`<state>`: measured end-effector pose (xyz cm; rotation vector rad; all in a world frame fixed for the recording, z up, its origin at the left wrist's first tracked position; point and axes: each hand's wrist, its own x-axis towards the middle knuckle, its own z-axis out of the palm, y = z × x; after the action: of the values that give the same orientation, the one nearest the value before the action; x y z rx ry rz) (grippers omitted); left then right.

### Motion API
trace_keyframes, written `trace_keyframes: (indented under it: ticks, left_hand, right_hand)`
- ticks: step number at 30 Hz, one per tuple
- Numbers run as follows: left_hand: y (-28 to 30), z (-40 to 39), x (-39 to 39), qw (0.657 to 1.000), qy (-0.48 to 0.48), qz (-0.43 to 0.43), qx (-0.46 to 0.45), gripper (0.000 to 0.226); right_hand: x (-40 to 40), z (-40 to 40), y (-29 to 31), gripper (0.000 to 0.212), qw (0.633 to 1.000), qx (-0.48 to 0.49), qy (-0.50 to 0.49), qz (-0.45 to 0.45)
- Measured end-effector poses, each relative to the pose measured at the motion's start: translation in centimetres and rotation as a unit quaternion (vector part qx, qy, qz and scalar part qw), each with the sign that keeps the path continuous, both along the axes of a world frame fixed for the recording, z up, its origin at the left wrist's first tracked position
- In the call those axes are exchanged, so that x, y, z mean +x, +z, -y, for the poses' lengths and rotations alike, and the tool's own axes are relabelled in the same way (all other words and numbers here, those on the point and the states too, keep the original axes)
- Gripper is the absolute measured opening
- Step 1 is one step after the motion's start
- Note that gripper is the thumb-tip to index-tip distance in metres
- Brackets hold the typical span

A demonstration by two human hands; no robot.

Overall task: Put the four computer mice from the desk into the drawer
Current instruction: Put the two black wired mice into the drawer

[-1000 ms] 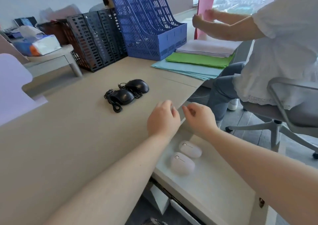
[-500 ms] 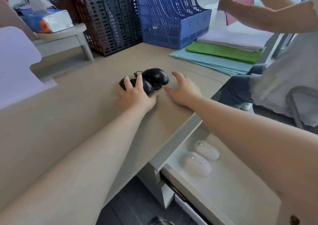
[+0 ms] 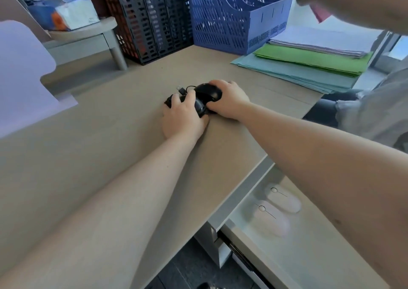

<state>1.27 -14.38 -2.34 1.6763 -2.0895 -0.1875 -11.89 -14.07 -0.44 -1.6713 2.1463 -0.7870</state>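
Two black wired mice lie side by side on the beige desk [image 3: 110, 156]. My left hand [image 3: 183, 118] covers and grips the nearer black mouse [image 3: 199, 107], whose coiled cable pokes out at its left. My right hand [image 3: 229, 101] is closed around the farther black mouse [image 3: 209, 91]. Both mice still rest on the desktop. Two white mice [image 3: 284, 199] [image 3: 271, 219] lie together in the open drawer [image 3: 309, 255] at the lower right, partly hidden by my right forearm.
Black mesh file racks [image 3: 154, 17] and a blue file rack [image 3: 234, 17] stand at the back. Stacked green, teal and white paper [image 3: 313, 61] lies at the right. Another person's arm [image 3: 353, 4] holds a pink sheet there. A tissue box [image 3: 66, 12] sits on a small riser.
Both hands moved from the drawer edge out over the desk and closed on the two black mice. The camera view tilted forward and down.
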Motion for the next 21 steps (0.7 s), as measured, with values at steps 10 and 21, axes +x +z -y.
trace_keyframes:
  ticks: [10,21]
  left_hand:
    - [0.9,-4.9,0.0,0.999,-0.04,0.024,-0.01,0.057]
    - [2.0,-17.2,-3.5,0.989,-0.133,0.066,-0.012,0.052]
  right_hand:
    - [-2.1,-6.2,0.7,0.062,0.999,-0.029,-0.013,-0.007]
    - [-7.2,-18.8,1.5,0.06,0.996,-0.025,-0.062,0.051]
